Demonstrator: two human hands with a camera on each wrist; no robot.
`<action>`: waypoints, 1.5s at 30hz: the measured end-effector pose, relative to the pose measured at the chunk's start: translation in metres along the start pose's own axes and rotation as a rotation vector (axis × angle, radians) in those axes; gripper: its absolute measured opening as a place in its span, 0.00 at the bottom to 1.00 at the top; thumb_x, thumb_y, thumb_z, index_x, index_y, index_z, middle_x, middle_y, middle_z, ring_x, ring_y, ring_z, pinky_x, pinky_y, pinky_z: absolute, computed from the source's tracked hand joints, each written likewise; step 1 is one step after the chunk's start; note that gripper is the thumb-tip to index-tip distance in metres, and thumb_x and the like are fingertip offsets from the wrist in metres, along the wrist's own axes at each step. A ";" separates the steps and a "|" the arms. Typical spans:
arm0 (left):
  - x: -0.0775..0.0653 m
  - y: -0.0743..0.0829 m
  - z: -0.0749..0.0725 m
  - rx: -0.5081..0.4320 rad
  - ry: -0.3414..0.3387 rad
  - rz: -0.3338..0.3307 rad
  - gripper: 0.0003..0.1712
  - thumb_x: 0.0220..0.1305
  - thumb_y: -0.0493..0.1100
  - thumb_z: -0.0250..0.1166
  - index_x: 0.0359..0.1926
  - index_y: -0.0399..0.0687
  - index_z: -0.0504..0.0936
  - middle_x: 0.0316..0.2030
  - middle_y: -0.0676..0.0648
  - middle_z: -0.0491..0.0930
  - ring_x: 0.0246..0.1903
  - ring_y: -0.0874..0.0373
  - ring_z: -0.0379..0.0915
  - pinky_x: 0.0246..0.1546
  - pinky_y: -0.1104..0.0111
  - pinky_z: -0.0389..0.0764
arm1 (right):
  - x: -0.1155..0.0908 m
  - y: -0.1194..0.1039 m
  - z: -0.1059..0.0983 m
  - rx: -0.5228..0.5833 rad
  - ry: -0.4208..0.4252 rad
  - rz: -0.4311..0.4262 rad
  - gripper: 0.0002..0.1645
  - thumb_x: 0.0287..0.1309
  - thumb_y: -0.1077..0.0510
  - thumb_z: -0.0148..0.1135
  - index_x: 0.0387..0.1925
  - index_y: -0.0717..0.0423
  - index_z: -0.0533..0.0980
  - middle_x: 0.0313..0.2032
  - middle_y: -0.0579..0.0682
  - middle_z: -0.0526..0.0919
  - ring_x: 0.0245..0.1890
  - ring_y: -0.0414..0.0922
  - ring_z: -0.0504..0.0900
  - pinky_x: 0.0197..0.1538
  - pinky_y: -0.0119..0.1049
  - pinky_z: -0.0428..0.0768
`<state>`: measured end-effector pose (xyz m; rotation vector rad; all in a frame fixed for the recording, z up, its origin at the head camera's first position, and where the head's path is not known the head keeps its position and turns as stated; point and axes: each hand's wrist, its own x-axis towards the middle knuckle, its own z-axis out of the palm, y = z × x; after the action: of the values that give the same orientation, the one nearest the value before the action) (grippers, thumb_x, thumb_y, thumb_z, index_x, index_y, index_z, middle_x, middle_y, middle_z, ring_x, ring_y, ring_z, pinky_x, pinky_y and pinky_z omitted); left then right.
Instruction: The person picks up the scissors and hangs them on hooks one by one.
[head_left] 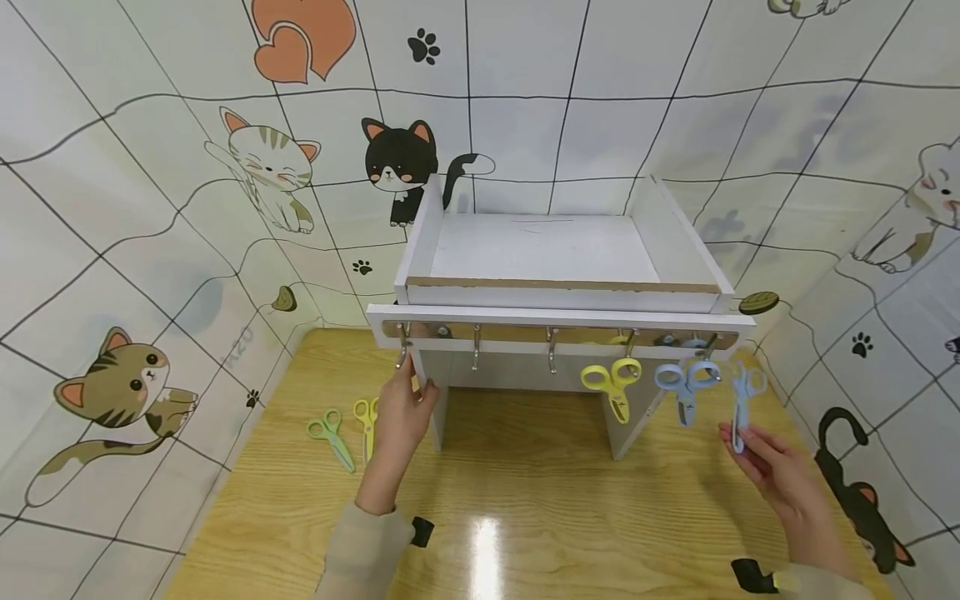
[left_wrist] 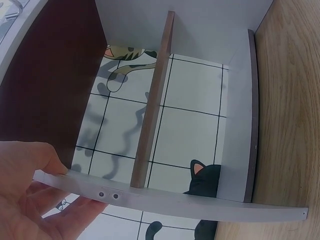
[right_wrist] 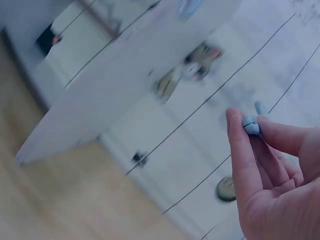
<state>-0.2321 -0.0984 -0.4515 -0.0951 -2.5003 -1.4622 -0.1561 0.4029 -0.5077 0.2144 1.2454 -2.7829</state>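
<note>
- White shelf unit (head_left: 562,297) on desk (head_left: 487,492); hook rail (head_left: 513,333) along near side, part filled.
- Left hand (head_left: 401,417) grips unit's left side panel; right hand (head_left: 778,473) pinches blue scissors (head_left: 742,402), handles up, beside rail's right end, unhung.
- Hung, right side: yellow scissors (head_left: 613,387), second blue pair (head_left: 686,387).
- Looks left to hang: held pair, plus green scissors (head_left: 334,439) and second yellow pair (head_left: 368,421) on desk, left.
- Count: one unit, one rail, two hands, five scissors, five hooks (head_left: 552,354), leftmost three bare.
</note>
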 end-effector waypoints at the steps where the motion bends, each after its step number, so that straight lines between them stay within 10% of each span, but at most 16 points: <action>1: 0.000 0.000 0.000 0.002 0.001 -0.003 0.31 0.63 0.32 0.57 0.69 0.41 0.68 0.62 0.33 0.76 0.64 0.40 0.72 0.51 0.53 0.86 | -0.002 -0.005 0.007 0.042 0.005 -0.028 0.21 0.72 0.72 0.43 0.41 0.62 0.84 0.39 0.58 0.90 0.41 0.48 0.90 0.45 0.34 0.89; 8: 0.000 -0.001 -0.001 0.015 -0.002 -0.011 0.31 0.64 0.32 0.57 0.69 0.41 0.67 0.63 0.33 0.75 0.64 0.40 0.72 0.51 0.54 0.86 | -0.021 -0.032 0.065 0.135 -0.037 -0.311 0.22 0.68 0.78 0.42 0.47 0.70 0.83 0.40 0.64 0.88 0.40 0.55 0.90 0.43 0.41 0.89; 15: 0.000 0.001 -0.001 0.012 0.003 0.001 0.31 0.63 0.31 0.57 0.68 0.41 0.69 0.62 0.34 0.76 0.63 0.40 0.73 0.51 0.54 0.86 | -0.037 -0.028 0.115 -0.019 -0.107 -0.437 0.22 0.66 0.81 0.41 0.46 0.72 0.82 0.40 0.63 0.89 0.39 0.53 0.90 0.43 0.40 0.89; 25: 0.000 0.001 0.000 0.040 0.019 0.015 0.29 0.62 0.31 0.58 0.66 0.41 0.70 0.62 0.34 0.77 0.61 0.40 0.75 0.49 0.53 0.87 | -0.043 0.006 0.156 -0.192 -0.516 -0.471 0.25 0.65 0.84 0.36 0.52 0.75 0.77 0.47 0.64 0.87 0.49 0.54 0.88 0.53 0.40 0.87; 35: 0.000 0.000 0.000 0.030 0.016 0.017 0.30 0.63 0.31 0.57 0.67 0.41 0.70 0.62 0.33 0.76 0.62 0.40 0.74 0.49 0.52 0.87 | -0.041 0.037 0.185 -0.532 -0.460 -0.376 0.24 0.65 0.80 0.46 0.48 0.59 0.82 0.42 0.50 0.91 0.43 0.43 0.90 0.45 0.29 0.88; 45: 0.001 -0.001 0.001 0.024 0.023 0.015 0.30 0.63 0.31 0.58 0.67 0.41 0.69 0.62 0.34 0.77 0.61 0.40 0.75 0.49 0.52 0.87 | -0.025 0.067 0.204 -0.594 -0.570 -0.352 0.23 0.64 0.78 0.51 0.48 0.55 0.82 0.43 0.45 0.90 0.43 0.41 0.90 0.45 0.30 0.89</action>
<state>-0.2331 -0.0976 -0.4523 -0.0920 -2.4925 -1.4185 -0.1413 0.2068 -0.4182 -0.8366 1.9547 -2.2700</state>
